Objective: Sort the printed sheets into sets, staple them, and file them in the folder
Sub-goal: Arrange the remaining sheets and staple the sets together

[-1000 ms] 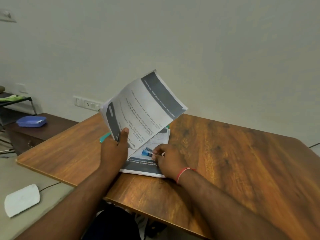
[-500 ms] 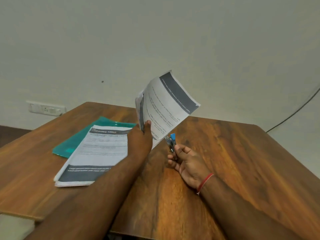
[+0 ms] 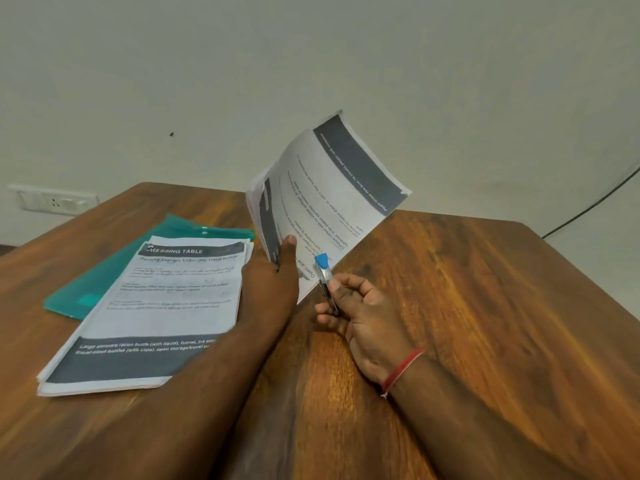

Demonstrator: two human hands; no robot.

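Observation:
My left hand point(image 3: 270, 282) pinches a set of printed sheets point(image 3: 329, 192) by a lower corner and holds them upright above the wooden table point(image 3: 485, 323). My right hand point(image 3: 360, 313) grips a small silver stapler with a blue tip point(image 3: 323, 271), raised against the lower edge of that set, just right of my left thumb. A stack of printed sheets point(image 3: 162, 306) headed "DRESSING TABLE" lies flat on the table at the left. Under its far end lies a teal plastic folder point(image 3: 114, 271), partly covered.
A pale wall rises behind the table, with a switch and socket plate point(image 3: 52, 200) at the left. A dark cable point(image 3: 595, 202) runs down the wall at the right. The table's right edge slants off at the far right.
The view swung right over the second. My right hand lifted the stapler off the flat stack and brought it up to the held set's lower edge. My left hand kept the set raised.

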